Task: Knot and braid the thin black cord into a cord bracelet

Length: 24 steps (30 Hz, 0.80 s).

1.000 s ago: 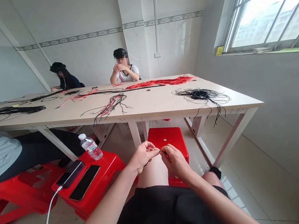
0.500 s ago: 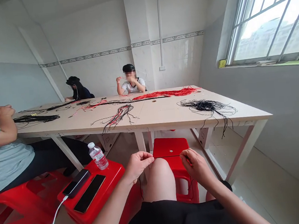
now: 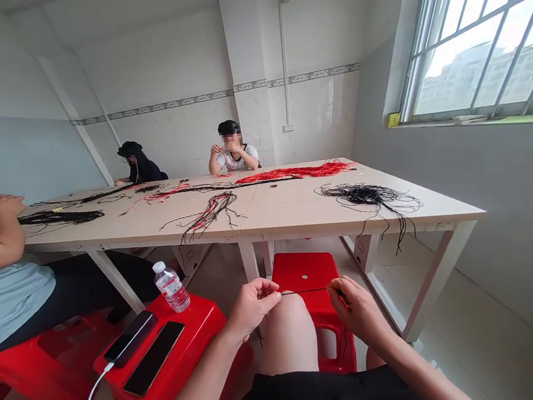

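At the lower centre we count two hands, one left hand (image 3: 254, 308) and one right hand (image 3: 357, 309), with one black cord (image 3: 303, 292) between them. Toward the lower left we find one bottle (image 3: 174, 292), one phone (image 3: 154, 358), one dark device (image 3: 130, 339) and one white cable (image 3: 91, 393). We make out at least three red stools (image 3: 317, 266) across the lower half, three co-workers (image 3: 245, 158) from left edge to upper middle, and one window (image 3: 483, 59) upper right.
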Tool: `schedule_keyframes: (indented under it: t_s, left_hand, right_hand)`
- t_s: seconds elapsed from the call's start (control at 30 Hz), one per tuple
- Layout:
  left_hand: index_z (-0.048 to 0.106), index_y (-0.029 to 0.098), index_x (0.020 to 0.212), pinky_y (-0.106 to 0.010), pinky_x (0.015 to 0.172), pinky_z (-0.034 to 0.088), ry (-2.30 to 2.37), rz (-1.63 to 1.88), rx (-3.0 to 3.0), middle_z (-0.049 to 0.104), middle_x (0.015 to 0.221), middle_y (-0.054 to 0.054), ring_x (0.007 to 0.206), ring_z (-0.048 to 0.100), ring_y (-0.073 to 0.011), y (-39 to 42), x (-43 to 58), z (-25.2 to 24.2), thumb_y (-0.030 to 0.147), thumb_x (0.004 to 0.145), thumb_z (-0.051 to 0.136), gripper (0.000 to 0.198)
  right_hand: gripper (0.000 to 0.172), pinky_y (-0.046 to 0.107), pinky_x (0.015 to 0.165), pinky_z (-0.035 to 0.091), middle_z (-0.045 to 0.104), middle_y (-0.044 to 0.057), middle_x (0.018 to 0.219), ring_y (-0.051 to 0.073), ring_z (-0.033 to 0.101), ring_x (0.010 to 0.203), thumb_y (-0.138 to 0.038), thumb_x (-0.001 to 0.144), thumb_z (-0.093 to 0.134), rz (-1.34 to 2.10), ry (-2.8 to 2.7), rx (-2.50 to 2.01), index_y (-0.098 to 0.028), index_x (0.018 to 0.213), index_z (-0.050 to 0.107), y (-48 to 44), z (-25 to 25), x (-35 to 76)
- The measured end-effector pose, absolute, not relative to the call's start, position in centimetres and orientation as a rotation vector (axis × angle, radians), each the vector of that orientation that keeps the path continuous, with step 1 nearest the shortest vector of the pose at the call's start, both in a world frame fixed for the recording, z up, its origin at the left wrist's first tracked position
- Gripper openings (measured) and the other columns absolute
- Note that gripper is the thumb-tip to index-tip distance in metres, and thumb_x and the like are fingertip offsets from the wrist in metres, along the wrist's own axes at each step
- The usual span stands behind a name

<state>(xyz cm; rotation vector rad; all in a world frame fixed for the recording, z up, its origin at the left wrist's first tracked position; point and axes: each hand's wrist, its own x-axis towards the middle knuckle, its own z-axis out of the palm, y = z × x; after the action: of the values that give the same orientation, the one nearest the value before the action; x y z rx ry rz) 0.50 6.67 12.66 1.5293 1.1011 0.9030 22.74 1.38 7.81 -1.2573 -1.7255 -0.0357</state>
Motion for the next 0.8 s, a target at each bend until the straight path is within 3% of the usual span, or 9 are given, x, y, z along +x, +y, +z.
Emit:
schedule_keyframes:
  t_s: [0.4,0.8]
  left_hand:
    - [0.067,0.017,0.078,-0.025,0.07,0.045,1.112,0.893,1.599,0.067,0.078,-0.004,0.072,0.058,-0.0137,10.2,2.2,13.9,0.034,0.061,0.07,0.024]
    - [0.065,0.015,0.074,-0.023,0.061,0.043,1.147,1.039,1.691,0.063,0.065,-0.001,0.06,0.054,-0.0102,21.6,6.5,18.6,0.031,0.056,0.072,0.025]
  right_hand:
    - [0.014,0.024,0.057,0.039,0.052,0.001,0.068,0.013,0.047,0.06,-0.013,0.084,0.039,-0.093,-1.725,-1.252,-0.02,0.075,0.046,3.9,9.3,24.7]
    - [0.015,0.023,0.058,0.036,0.054,0.001,0.064,0.013,0.048,0.06,-0.019,0.081,0.042,-0.113,-1.705,-1.403,-0.019,0.068,0.05,15.0,14.4,29.9]
